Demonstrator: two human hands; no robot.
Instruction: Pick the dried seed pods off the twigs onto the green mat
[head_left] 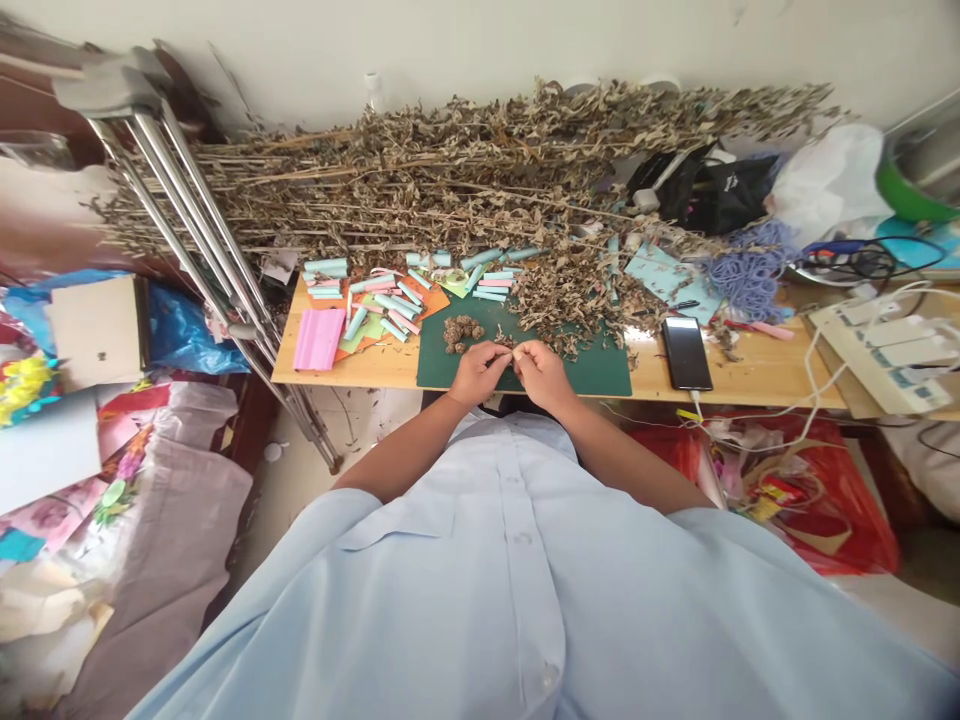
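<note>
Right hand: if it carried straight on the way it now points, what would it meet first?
Most likely the left hand. The right hand points inward at its fingertips, with little or no gap showing. A small dried plant bit may lie between them, but depth is unclear here.

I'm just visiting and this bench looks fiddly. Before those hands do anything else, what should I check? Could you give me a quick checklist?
1. Left hand and right hand both over the green cutting mat: ok.
2. What the fingertips are pinching: cannot tell, too small to make out.
3. Pile of dried clusters apart from the hands: ok.
4. Loose dried leaves kept off the mat: not ok, they spill over its far edge.
5. Smartphone off the mat, on the wooden table: ok.
6. Pale blue paper tubes off the mat: ok.
</note>
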